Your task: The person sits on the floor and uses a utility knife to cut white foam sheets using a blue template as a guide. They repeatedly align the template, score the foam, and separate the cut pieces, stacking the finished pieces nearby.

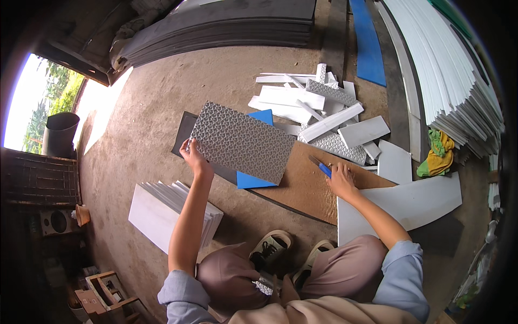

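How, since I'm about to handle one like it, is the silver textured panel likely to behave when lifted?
The silver textured panel is probably fairly stiff, as its edges look straight while the left-hand grip holds one side. It may be light for its size, since it looks thin. Its bumpy face might resist slipping.

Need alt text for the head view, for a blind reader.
The left hand holds a silver embossed panel by its edge; the right hand holds a blue-handled cutter above a brown board. White offcuts lie piled beyond.
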Demonstrator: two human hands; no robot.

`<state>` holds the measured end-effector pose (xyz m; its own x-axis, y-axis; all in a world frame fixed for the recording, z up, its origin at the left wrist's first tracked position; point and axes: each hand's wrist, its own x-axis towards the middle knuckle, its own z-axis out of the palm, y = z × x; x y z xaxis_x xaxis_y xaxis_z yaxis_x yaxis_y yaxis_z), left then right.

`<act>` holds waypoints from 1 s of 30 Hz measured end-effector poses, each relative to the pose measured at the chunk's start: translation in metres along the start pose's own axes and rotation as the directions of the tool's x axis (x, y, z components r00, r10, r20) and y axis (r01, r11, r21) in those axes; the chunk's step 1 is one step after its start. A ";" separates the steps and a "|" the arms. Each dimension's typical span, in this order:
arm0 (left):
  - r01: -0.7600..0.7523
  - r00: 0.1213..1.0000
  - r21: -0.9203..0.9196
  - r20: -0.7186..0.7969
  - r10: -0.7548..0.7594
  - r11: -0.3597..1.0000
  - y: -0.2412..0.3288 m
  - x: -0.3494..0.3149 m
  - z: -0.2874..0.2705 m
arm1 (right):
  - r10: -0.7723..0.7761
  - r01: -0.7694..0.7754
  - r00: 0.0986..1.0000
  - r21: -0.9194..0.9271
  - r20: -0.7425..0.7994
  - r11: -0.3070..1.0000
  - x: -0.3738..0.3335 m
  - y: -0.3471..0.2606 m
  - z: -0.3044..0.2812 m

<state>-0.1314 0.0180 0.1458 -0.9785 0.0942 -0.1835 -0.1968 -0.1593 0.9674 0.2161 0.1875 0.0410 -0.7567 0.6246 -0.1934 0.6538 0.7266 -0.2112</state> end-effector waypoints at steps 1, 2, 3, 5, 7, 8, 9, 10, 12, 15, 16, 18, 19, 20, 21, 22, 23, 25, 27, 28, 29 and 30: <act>-0.033 0.999 0.004 -0.026 0.033 0.999 0.009 -0.001 -0.007 | -0.062 0.064 0.997 0.047 -0.047 0.997 0.006 -0.006 -0.007; -0.074 0.997 -0.031 -0.004 0.074 0.997 0.020 -0.006 -0.006 | -0.110 0.119 0.989 0.087 -0.104 0.989 0.015 -0.007 -0.016; -0.116 0.993 -0.065 0.016 0.117 0.991 0.030 -0.011 -0.007 | -0.156 0.177 0.975 0.125 -0.160 0.976 0.024 -0.012 -0.028; -0.229 0.970 -0.136 0.048 0.237 0.964 0.050 -0.016 -0.015 | -0.161 0.120 0.986 0.510 0.036 0.852 0.049 -0.035 -0.057; -0.307 0.944 -0.089 0.102 0.315 0.948 0.072 -0.035 -0.021 | -0.202 -0.023 0.964 0.814 0.171 0.581 0.055 -0.067 -0.091; -0.353 0.923 -0.073 0.135 0.360 0.933 0.088 -0.044 -0.023 | -0.233 -0.094 0.953 0.918 0.196 0.386 0.052 -0.093 -0.112; -0.530 0.833 -0.059 0.147 0.533 0.846 0.101 -0.049 -0.031 | -0.286 -0.169 0.934 0.970 0.214 0.174 0.047 -0.123 -0.135; -0.597 0.787 0.001 0.197 0.585 0.802 0.116 -0.063 -0.033 | -0.344 -0.193 0.912 0.974 0.221 0.116 0.039 -0.145 -0.160; -0.723 0.681 0.129 0.299 0.669 0.678 0.149 -0.097 -0.047 | -0.412 -0.273 0.884 0.960 0.223 -0.067 0.019 -0.186 -0.201; -0.786 0.514 -0.051 0.502 0.696 0.617 0.167 -0.116 -0.084 | -0.523 -0.362 0.825 0.910 0.213 -0.201 -0.001 -0.233 -0.245; -0.800 0.437 -0.117 0.559 0.705 0.589 0.177 -0.122 -0.097 | -0.584 -0.353 0.793 0.913 0.176 -0.204 -0.005 -0.248 -0.253; -0.926 0.261 -0.022 0.682 0.683 0.376 0.183 -0.123 -0.135 | -0.703 -0.357 0.699 0.916 0.132 -0.183 -0.011 -0.280 -0.258; -0.899 0.304 -0.021 0.689 0.658 0.437 0.186 -0.126 -0.153 | -0.695 -0.334 0.697 0.937 0.175 -0.099 -0.005 -0.293 -0.251; -0.867 0.354 -0.004 0.696 0.624 0.498 0.187 -0.129 -0.175 | -0.668 -0.268 0.723 0.963 0.174 -0.039 -0.010 -0.313 -0.245; -0.891 0.347 0.053 0.721 0.600 0.451 0.190 -0.128 -0.200 | -0.636 -0.191 0.755 0.981 0.162 0.023 -0.020 -0.330 -0.240; -0.874 0.408 0.111 0.695 0.591 0.473 0.193 -0.129 -0.224 | -0.605 -0.112 0.784 0.990 0.141 0.085 -0.027 -0.348 -0.238; -0.848 0.476 0.177 0.668 0.571 0.500 0.193 -0.134 -0.249 | -0.628 -0.141 0.757 0.983 0.183 0.117 -0.034 -0.368 -0.234; -0.692 0.656 0.132 0.525 0.542 0.710 0.176 -0.140 -0.288 | -0.660 -0.160 0.725 0.981 0.195 0.114 -0.039 -0.400 -0.215; -0.548 0.816 0.076 0.270 0.512 0.833 0.149 -0.141 -0.310 | -0.659 -0.167 0.707 0.966 0.258 0.200 -0.035 -0.421 -0.192; -0.477 0.871 0.014 0.137 0.471 0.879 0.136 -0.138 -0.318 | -0.664 -0.176 0.685 0.952 0.300 0.249 -0.027 -0.427 -0.174; -0.404 0.912 0.019 0.080 0.402 0.914 0.120 -0.134 -0.327 | -0.698 -0.219 0.620 0.933 0.359 0.286 -0.027 -0.433 -0.162; -0.361 0.932 0.061 0.053 0.358 0.931 0.110 -0.129 -0.332 | -0.726 -0.256 0.552 0.912 0.410 0.321 -0.031 -0.437 -0.155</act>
<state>-0.0469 -0.3381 0.2176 -0.9794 0.0825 0.1843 0.1735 -0.1226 0.9772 -0.0474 -0.1044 0.2881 -0.8888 -0.2997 -0.3467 0.4112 -0.1877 -0.8920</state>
